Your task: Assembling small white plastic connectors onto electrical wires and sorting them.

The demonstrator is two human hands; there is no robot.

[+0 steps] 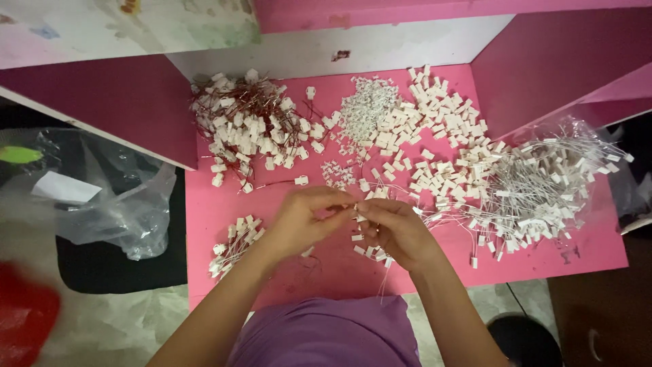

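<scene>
while both hands meet over the middle of the pink counter, the left hand and right hand come fingertip to fingertip, and each grip is pinched shut on one small white clip piece held right between them. that piece sits at the exact meeting point of the two grips, so neither hand is nearer; a thin white wire trails down from under the right hand toward the person, so the long axis looks to run roughly near-to-far, though the piece itself is too small to read for certain.

closest in, a purple shirt fills the bottom edge. just left of the left forearm lies a small bundle of finished pieces, well apart from the grips. a few loose white clips lie under the right hand.

moving out, off to the right sits a big tangle of white wired clips on clear plastic. beyond the hands, a spread of plain white clips covers the centre, a heap of tiny white bits behind it, and at far left a pile of clips with red wires. off the counter, left, lies a clear plastic bag.
</scene>
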